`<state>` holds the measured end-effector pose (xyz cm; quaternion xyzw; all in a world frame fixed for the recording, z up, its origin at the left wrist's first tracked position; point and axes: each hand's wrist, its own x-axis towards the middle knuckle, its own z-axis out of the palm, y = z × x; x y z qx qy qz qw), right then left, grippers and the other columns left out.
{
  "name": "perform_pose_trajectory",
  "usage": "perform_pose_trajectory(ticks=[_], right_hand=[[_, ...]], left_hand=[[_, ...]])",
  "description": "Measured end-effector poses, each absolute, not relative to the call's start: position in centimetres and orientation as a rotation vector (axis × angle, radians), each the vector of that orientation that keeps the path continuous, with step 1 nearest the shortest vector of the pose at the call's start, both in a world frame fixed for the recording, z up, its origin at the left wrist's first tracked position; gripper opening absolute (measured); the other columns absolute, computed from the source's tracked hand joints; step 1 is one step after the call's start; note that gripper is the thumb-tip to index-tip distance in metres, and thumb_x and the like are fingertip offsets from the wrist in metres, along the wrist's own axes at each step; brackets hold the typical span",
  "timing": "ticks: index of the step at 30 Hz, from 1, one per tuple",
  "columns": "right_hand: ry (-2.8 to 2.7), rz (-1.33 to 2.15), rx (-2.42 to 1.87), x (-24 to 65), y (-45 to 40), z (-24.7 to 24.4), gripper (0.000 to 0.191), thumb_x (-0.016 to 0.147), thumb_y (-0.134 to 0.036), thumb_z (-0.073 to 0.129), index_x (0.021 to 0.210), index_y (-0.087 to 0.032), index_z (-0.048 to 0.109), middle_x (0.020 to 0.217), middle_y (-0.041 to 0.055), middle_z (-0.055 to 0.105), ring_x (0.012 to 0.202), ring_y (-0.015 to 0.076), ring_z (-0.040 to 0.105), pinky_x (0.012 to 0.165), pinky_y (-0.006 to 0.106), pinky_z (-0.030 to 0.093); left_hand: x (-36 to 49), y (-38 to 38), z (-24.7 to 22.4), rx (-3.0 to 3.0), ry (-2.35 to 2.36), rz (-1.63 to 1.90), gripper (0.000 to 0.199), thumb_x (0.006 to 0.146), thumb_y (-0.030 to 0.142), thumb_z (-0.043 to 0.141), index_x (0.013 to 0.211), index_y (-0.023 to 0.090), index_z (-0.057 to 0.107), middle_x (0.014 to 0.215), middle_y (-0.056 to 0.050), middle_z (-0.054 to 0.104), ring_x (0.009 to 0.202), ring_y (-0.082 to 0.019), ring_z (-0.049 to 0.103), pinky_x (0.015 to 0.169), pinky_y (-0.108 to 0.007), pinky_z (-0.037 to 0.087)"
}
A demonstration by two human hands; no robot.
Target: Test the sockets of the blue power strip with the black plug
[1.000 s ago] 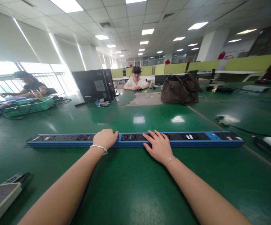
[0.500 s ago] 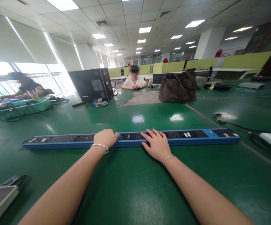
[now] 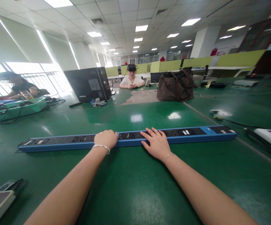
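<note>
A long blue power strip (image 3: pixel 129 142) with a black socket face lies across the green table (image 3: pixel 126 175) in front of me. My left hand (image 3: pixel 105 139) rests on it left of the middle, its fingers curled over the strip and mostly hidden behind the knuckles. To the right of the middle, my right hand (image 3: pixel 156 143) lies on the strip with its fingers spread. Several black outlets show between the two hands and on both sides of them.
A black computer case (image 3: pixel 86 85), crumpled gloves (image 3: pixel 98 102) and a brown bag (image 3: pixel 175 86) stand beyond the strip. A green basket (image 3: pixel 20 109) with cables is at left, a white device (image 3: pixel 270 139) at right. Two people sit across the table.
The camera view has shifted and tilted slightly, so the background sits a little further left. Both hands keep their places on the strip.
</note>
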<state>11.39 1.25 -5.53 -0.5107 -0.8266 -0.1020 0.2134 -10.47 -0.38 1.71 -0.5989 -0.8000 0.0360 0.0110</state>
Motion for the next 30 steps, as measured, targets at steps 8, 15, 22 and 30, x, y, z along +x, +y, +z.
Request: perform_pose_trajectory(ticks=[8, 15, 22, 30], right_hand=[[-2.303, -0.264, -1.408, 11.5, 1.3, -5.5, 0.042, 0.084, -0.046, 0.041, 0.124, -0.036, 0.050, 0.133, 0.0013, 0.047, 0.124, 0.0249, 0.035, 0.098, 0.043, 0.022], [-2.297, -0.251, -1.404, 11.5, 1.3, -5.4, 0.042, 0.084, -0.046, 0.041, 0.124, -0.035, 0.050, 0.133, 0.0009, 0.047, 0.124, 0.0244, 0.035, 0.098, 0.043, 0.022], [-2.323, -0.206, -1.390, 11.7, 1.3, -5.3, 0.043, 0.083, -0.044, 0.044, 0.125, -0.033, 0.050, 0.134, 0.0023, 0.046, 0.125, 0.0249, 0.033, 0.099, 0.045, 0.022], [-2.202, 0.125, -1.264, 6.8, 0.6, -1.3, 0.038, 0.086, -0.034, 0.037, 0.112, -0.020, 0.061, 0.099, 0.0050, 0.065, 0.094, 0.0170, 0.054, 0.087, 0.030, 0.038]], left_hand=[[-11.2, -0.1, 1.7, -1.960, -2.462, 0.127, 0.059, 0.085, 0.048, 0.020, 0.092, 0.011, 0.067, 0.099, -0.019, 0.067, 0.094, -0.031, 0.061, 0.079, -0.041, 0.044], [-16.2, -0.1, -1.2, -1.838, -2.357, -0.491, 0.048, 0.088, 0.038, 0.016, 0.090, 0.018, 0.060, 0.096, -0.012, 0.066, 0.094, -0.023, 0.060, 0.081, -0.035, 0.044], [-18.3, -0.4, -3.1, -2.479, -1.859, -0.379, 0.044, 0.081, 0.028, 0.039, 0.124, 0.021, 0.046, 0.131, -0.005, 0.050, 0.122, -0.020, 0.042, 0.105, -0.041, 0.025], [-18.1, -0.4, -3.6, -2.428, -1.805, -0.378, 0.052, 0.073, 0.043, 0.055, 0.120, 0.022, 0.049, 0.126, -0.007, 0.054, 0.116, -0.023, 0.047, 0.102, -0.042, 0.030]])
